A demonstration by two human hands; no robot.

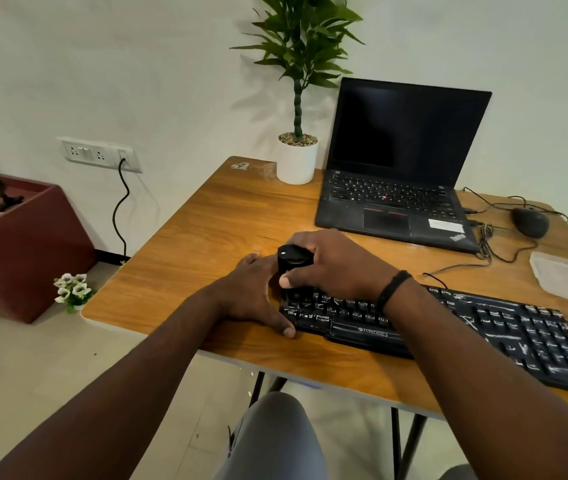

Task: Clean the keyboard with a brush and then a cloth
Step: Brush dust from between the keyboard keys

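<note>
- Far left, a dark red cabinet (23, 244) stands on the floor with books on top, and a small pot of white flowers (73, 291) sits on the floor beside the tabletop's corner.
- A wall socket plate (100, 154) has a black cord hanging from it down to the floor.
- The wooden tabletop (213, 223) carries everything else.
- The left hand (253, 294) lies on the tabletop against the keyboard's left end, fingers fairly straight along the edge and thumb spread out to the near corner.
- The black brush (293, 263) stands upright on the keyboard's left keys; its bristle end is hidden among fingers and keys.
- The right hand (332, 265) is wrapped round the brush from above, thumb pressing its near side; a black band circles that wrist.
- The black Zebronics keyboard (504, 334) runs slanting from mid-table toward the right near edge, its keys streaked white.
- Behind, a white-potted green plant (297, 157) stands by the wall, next to an open black ThinkPad laptop (400, 168) with a dark screen.
- Further right, a black wired mouse (530, 221) with loose cables.
- At the right edge, a clear plastic container (566, 275) and a red-and-white object, cut off.
</note>
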